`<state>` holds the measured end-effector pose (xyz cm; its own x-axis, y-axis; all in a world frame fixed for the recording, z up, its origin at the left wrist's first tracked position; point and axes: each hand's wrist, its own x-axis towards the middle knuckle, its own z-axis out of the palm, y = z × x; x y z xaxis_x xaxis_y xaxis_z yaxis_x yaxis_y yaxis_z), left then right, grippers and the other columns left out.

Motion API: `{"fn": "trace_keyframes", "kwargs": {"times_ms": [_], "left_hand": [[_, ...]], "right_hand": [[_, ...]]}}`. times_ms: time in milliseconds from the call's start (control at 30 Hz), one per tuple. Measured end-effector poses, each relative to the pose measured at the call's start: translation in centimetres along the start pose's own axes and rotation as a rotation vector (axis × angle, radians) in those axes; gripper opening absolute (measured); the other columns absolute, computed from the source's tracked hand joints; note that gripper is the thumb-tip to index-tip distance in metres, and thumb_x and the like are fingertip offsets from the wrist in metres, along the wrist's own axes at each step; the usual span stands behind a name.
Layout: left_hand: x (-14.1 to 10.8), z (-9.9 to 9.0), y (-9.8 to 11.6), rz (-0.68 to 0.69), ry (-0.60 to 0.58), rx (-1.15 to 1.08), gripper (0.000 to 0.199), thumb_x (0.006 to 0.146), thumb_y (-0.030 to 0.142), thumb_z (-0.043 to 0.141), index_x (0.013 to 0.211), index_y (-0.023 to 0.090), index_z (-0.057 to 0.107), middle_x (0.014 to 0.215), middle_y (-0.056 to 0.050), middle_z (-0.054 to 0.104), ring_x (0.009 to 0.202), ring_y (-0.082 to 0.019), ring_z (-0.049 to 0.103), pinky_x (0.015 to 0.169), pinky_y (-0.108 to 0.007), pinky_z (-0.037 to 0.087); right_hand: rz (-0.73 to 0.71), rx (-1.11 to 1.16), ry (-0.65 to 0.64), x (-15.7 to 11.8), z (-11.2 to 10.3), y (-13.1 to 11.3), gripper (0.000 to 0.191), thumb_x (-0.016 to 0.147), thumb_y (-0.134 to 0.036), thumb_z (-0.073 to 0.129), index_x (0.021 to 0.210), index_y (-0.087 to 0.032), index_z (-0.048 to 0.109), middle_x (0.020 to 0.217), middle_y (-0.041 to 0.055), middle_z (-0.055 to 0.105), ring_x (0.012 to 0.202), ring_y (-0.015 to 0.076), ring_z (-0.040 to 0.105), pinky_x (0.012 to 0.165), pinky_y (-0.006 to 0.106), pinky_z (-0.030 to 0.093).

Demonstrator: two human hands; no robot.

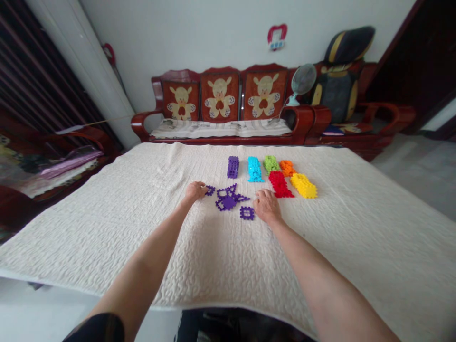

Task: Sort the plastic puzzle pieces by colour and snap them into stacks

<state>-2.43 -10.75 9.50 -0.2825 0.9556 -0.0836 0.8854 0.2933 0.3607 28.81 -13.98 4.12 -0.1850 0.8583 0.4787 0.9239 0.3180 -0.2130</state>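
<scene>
Purple pieces (228,203) between palm-down hands (267,205)

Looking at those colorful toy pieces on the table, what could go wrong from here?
The right hand is close to the red pieces, so a sideways move might knock them askew. The purple pieces in the middle pile seem to overlap, so lifting one could drag others along. The cream cover is quilted and uneven, so pieces might catch on it.

- Table cover (117,223): quilted cloth, matt, ridged.
- Purple pieces (229,203): plastic, smooth-faced.
- Sofa frame (301,119), beyond the cover's far edge: wood, glossy.
</scene>
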Motion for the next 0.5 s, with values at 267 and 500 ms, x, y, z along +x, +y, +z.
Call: {"fn": "trace_keyframes", "kwargs": {"times_ms": [267, 500], "left_hand": [[0.44, -0.11, 0.46, -0.019, -0.113, 0.023, 0.023, 0.076, 0.021, 0.066, 0.094, 0.018, 0.079, 0.087, -0.006, 0.077, 0.082, -0.017, 0.069, 0.067, -0.02, 0.045], [0.99, -0.14, -0.03, 0.024, -0.059, -0.021, 0.029, 0.073, 0.025, 0.067, 0.099, 0.019, 0.078, 0.084, -0.007, 0.077, 0.081, -0.02, 0.069, 0.068, -0.022, 0.047]], "right_hand": [[0.012, 0.025, -0.015, 0.01, -0.42, -0.2, 0.023, 0.084, -0.012, 0.051, 0.102, -0.014, 0.066, 0.113, 0.0132, 0.066, 0.109, 0.025, 0.052, 0.097, 0.034, 0.037], [0.031, 0.041, -0.012, 0.02, -0.54, -0.34, 0.025, 0.083, -0.012, 0.052, 0.102, -0.014, 0.067, 0.113, 0.0126, 0.066, 0.109, 0.0248, 0.052, 0.098, 0.034, 0.037]]}}
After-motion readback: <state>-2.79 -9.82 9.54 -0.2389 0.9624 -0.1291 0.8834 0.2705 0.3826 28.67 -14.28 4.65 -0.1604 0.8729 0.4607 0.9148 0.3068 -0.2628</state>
